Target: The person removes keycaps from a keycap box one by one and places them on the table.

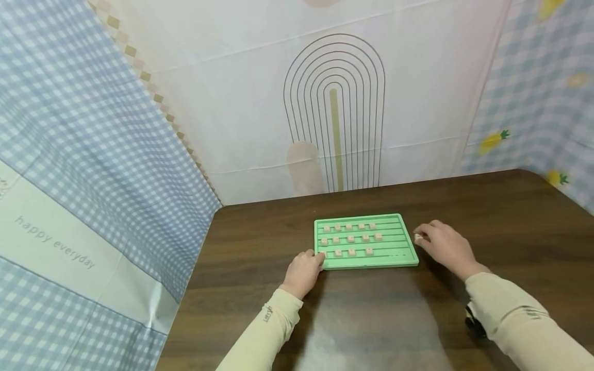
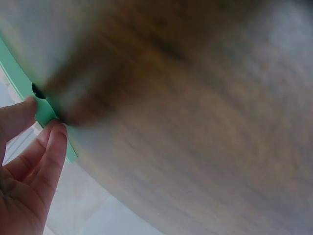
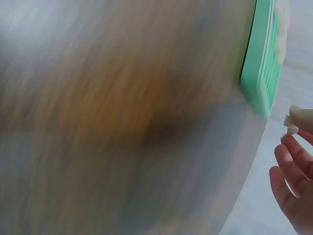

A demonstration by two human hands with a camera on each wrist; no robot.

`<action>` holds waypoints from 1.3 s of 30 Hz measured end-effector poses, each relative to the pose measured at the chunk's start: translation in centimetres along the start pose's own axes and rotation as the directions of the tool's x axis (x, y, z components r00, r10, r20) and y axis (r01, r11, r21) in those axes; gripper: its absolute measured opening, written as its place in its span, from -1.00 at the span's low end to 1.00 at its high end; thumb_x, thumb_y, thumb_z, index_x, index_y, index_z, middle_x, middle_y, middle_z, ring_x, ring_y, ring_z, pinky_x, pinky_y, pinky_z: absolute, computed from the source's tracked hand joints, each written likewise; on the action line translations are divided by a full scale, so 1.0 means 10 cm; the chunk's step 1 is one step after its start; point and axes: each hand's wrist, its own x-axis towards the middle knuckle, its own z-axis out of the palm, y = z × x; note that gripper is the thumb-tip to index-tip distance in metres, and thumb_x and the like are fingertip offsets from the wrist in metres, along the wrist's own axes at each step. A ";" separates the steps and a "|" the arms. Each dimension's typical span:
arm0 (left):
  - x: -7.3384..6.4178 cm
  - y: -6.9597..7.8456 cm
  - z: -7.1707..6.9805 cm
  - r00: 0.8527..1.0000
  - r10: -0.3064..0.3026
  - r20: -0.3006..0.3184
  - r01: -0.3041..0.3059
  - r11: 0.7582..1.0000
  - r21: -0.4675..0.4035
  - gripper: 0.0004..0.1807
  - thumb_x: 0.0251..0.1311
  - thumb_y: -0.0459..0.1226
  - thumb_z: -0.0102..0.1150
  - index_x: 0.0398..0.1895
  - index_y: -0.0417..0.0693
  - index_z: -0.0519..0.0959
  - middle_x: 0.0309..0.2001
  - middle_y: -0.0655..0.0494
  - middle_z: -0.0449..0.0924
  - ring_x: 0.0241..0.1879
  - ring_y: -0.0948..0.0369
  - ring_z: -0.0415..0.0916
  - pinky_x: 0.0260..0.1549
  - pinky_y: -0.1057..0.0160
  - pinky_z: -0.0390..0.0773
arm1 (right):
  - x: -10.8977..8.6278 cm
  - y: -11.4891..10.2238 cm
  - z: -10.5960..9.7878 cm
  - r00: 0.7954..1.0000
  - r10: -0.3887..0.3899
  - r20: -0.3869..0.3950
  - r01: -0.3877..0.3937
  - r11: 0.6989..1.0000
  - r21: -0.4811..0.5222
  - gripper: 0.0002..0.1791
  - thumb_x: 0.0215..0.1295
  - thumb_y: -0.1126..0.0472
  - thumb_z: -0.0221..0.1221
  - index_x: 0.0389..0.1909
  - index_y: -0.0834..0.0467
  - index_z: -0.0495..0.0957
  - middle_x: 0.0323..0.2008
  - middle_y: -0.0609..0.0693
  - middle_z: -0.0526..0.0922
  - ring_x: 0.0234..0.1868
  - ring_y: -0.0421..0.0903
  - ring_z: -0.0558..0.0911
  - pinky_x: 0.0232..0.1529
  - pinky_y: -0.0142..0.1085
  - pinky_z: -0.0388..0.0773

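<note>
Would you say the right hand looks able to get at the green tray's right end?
Probably yes: the right hand, pinching a small block, is just beside the green tray, with nothing else visible between them.

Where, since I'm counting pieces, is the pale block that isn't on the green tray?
In the head view, the pale block is on the right, pinched in the right hand just beyond the right edge of the green tray.

Soft, even light fills the head view, with pale glare and dim shadows on the bench (image 1: 371, 324); both wrist views smear it with heavy blur.
</note>
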 end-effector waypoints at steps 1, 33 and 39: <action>0.00 -0.01 -0.01 1.000 0.002 0.008 -0.002 1.000 -0.004 -0.89 0.09 -0.20 0.24 -0.33 0.04 0.54 -0.46 0.07 0.52 -0.51 0.16 0.49 -0.50 0.31 0.51 | -0.02 0.06 -0.01 1.000 0.012 0.011 -0.012 1.000 0.003 -0.75 0.25 0.17 0.13 -0.12 0.21 0.57 -0.24 0.18 0.53 -0.32 0.03 0.53 -0.46 -0.10 0.46; -0.05 -0.07 -0.05 0.994 -0.023 0.104 0.036 0.991 -0.127 -0.86 0.11 -0.19 0.23 -0.32 0.02 0.50 -0.38 0.13 0.48 -0.39 0.18 0.45 -0.44 0.31 0.49 | -0.01 0.08 -0.04 0.995 0.031 0.092 -0.031 1.000 -0.005 -0.56 0.20 0.12 0.15 0.05 0.28 0.45 0.01 0.31 0.48 -0.06 0.24 0.51 -0.28 0.08 0.47; -0.05 -0.06 -0.03 0.996 -0.002 0.092 0.014 0.992 -0.125 -0.92 0.16 -0.18 0.17 -0.33 0.05 0.51 -0.42 0.14 0.47 -0.46 0.23 0.39 -0.50 0.37 0.41 | 0.17 -0.32 0.09 0.991 -0.099 0.085 0.099 0.995 0.002 -0.70 0.19 0.16 0.19 -0.08 0.20 0.56 -0.16 0.13 0.62 -0.18 0.06 0.59 -0.30 -0.05 0.52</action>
